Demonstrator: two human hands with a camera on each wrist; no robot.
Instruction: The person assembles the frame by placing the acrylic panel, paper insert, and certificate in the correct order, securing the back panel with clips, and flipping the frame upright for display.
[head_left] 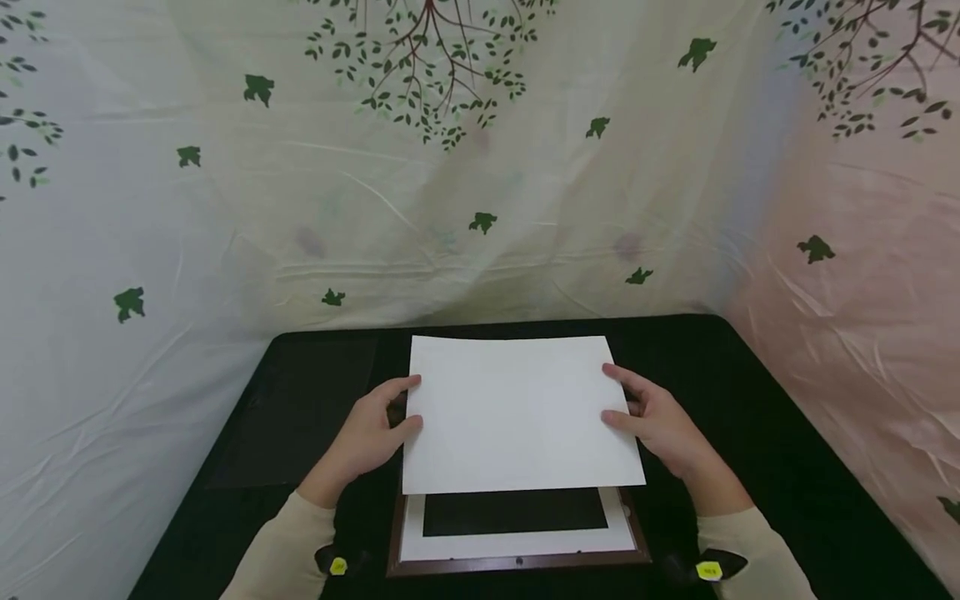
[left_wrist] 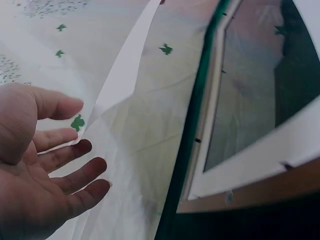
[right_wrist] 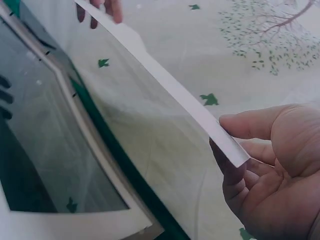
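Together we hold a flat white rectangular sheet [head_left: 517, 412] above the brown wooden picture frame [head_left: 517, 563], covering its far half. Our left hand [head_left: 371, 437] pinches the sheet's left edge, thumb on top and fingers beneath; our right hand [head_left: 660, 421] grips the right edge likewise. Under the sheet, the frame's white mat [head_left: 517, 543] and dark glass [head_left: 516, 511] show on the black table [head_left: 780, 467].

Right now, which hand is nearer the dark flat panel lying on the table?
Left. The left hand holds the white sheet beside the dark panel; the right hand is across the sheet.
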